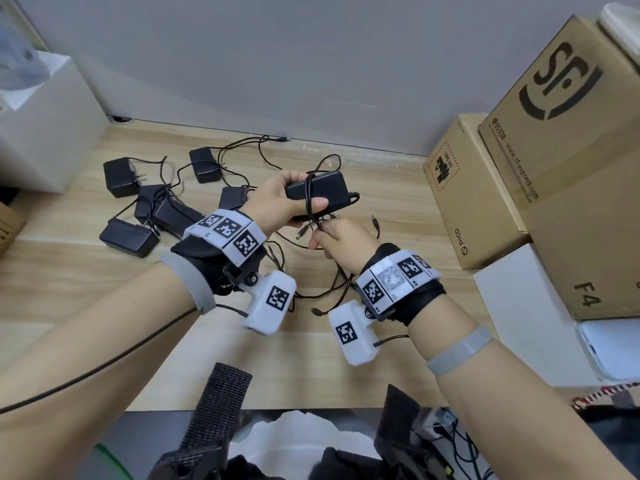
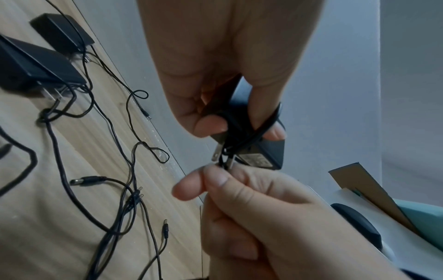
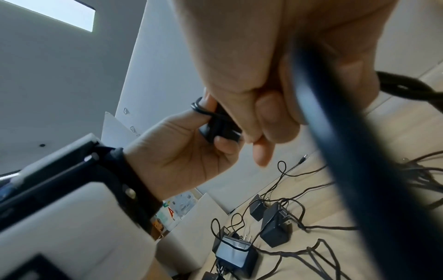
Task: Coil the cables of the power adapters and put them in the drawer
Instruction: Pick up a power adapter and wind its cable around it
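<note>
Two hands are working above the middle of the wooden counter [image 1: 363,161]: the left hand [image 1: 277,199] is gripping a black power adapter [image 1: 320,194], its cable [image 1: 308,199] looping over the body, while the right hand [image 1: 343,242] is pinching that cable just below. Several other adapters [image 1: 121,176] are lying tangled toward the counter's left edge. Cardboard boxes [image 1: 485,202] are standing at its right edge.

Black wrist wraps [image 1: 204,258], white tag-marked bands [image 1: 227,233], grey wristbands [image 1: 460,351], white camera pods [image 1: 272,301]
</note>
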A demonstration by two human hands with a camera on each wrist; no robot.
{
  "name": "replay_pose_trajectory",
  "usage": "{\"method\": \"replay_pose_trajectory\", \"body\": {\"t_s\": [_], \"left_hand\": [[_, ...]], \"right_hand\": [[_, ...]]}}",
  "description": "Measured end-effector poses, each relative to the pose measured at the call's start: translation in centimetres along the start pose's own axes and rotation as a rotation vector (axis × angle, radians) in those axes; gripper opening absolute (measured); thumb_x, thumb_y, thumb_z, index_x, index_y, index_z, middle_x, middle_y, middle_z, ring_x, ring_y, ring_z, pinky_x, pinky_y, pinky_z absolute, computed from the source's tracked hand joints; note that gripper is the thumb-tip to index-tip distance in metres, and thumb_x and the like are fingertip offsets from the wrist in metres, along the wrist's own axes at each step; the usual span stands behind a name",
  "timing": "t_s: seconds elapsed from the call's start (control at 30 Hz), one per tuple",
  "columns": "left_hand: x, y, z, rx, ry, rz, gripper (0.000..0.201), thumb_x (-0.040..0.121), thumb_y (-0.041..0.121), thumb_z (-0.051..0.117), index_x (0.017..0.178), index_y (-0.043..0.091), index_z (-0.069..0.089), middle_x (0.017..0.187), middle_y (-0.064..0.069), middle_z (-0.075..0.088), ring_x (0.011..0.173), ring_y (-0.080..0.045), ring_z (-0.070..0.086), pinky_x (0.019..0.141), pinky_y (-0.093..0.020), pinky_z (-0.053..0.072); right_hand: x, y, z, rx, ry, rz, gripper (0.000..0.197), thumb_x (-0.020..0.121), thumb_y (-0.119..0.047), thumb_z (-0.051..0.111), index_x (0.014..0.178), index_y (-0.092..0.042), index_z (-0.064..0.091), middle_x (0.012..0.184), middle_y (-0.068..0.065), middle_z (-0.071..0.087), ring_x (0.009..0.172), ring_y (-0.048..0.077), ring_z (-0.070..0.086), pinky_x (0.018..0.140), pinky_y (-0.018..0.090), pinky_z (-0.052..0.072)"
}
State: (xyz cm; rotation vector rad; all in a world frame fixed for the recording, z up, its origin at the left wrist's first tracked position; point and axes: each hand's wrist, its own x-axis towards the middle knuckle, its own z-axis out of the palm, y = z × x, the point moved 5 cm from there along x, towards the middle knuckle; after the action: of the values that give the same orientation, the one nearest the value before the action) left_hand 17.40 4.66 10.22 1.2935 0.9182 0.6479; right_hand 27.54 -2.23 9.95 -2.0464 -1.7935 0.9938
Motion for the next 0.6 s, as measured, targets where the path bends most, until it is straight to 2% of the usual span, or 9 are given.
{"method": "replay_pose_trajectory", "body": {"t_s": [0.1,0.17,0.27,0.37,0.43,0.47,0.53,0.6], "left_hand": [[0.3,-0.5,-0.6,0.032,0.073,0.008,0.030,0.076,0.009,0.073,0.091,0.022,0.050,0.086,0.003,0.057,0.070,-0.011,0.058,0.051,-0.017,0.046],[0.5,-0.8,-1.3,0.136,0.127,0.030,0.035,0.073,0.010,0.076,0.096,0.020,0.050,0.086,0.005,0.056,0.071,-0.010,0.056,0.053,-0.018,0.046],[0.7,-1.2,-2.1,0.363,0.127,0.036,0.041,0.068,0.012,0.079,0.095,0.020,0.050,0.082,0.007,0.054,0.074,-0.014,0.053,0.065,-0.028,0.048],[0.6,-1.4,-2.6,0.571,0.079,0.007,0.040,0.066,0.011,0.080,0.093,0.021,0.053,0.078,0.009,0.054,0.078,-0.017,0.054,0.069,-0.029,0.047],[0.5,-1.4,-2.5,0.615,0.020,-0.033,0.043,0.061,0.014,0.084,0.092,0.021,0.055,0.080,0.009,0.057,0.080,-0.015,0.056,0.073,-0.029,0.050],[0.3,-1.4,-2.3,0.643,-0.029,-0.055,0.044,0.060,0.016,0.086,0.091,0.022,0.055,0.080,0.009,0.058,0.078,-0.013,0.056,0.072,-0.028,0.049],[-0.1,-1.2,-1.6,0.723,-0.158,-0.102,0.043,0.061,0.018,0.085,0.091,0.024,0.055,0.080,0.007,0.058,0.071,-0.011,0.053,0.062,-0.024,0.046],[-0.5,-1.0,-1.1,0.717,-0.306,-0.140,0.040,0.063,0.016,0.084,0.092,0.024,0.056,0.080,0.003,0.059,0.067,-0.012,0.054,0.056,-0.021,0.046]], "right_hand": [[-0.5,-0.4,0.2,0.023,-0.026,-0.023,0.023,0.093,-0.018,0.044,0.080,-0.019,0.062,0.060,-0.009,0.047,0.060,0.007,0.044,0.063,0.026,0.036],[-0.8,-1.1,0.3,-0.025,-0.034,-0.066,0.022,0.093,-0.021,0.046,0.084,-0.017,0.066,0.060,-0.010,0.046,0.060,0.009,0.044,0.060,0.027,0.035],[-1.1,-2.2,-0.9,-0.152,0.084,-0.133,0.019,0.090,-0.029,0.053,0.093,-0.020,0.069,0.068,-0.006,0.053,0.074,0.016,0.049,0.067,0.027,0.032],[-1.5,-2.8,-2.8,-0.203,0.202,-0.180,0.016,0.086,-0.036,0.058,0.095,-0.030,0.071,0.089,-0.004,0.069,0.087,0.017,0.058,0.071,0.027,0.036],[-1.5,-3.1,-3.7,-0.240,0.265,-0.203,0.015,0.084,-0.037,0.061,0.093,-0.031,0.072,0.093,-0.005,0.071,0.093,0.018,0.059,0.077,0.026,0.034],[-1.4,-3.2,-3.9,-0.275,0.283,-0.224,0.015,0.084,-0.036,0.061,0.093,-0.030,0.072,0.094,-0.006,0.071,0.095,0.018,0.059,0.081,0.027,0.031],[-1.0,-3.3,-4.0,-0.358,0.293,-0.281,0.017,0.086,-0.036,0.059,0.094,-0.028,0.072,0.097,-0.008,0.071,0.097,0.017,0.058,0.084,0.027,0.023],[-0.8,-3.0,-4.1,-0.411,0.313,-0.314,0.019,0.087,-0.038,0.057,0.096,-0.028,0.071,0.096,-0.008,0.069,0.097,0.015,0.057,0.082,0.027,0.018]]}}
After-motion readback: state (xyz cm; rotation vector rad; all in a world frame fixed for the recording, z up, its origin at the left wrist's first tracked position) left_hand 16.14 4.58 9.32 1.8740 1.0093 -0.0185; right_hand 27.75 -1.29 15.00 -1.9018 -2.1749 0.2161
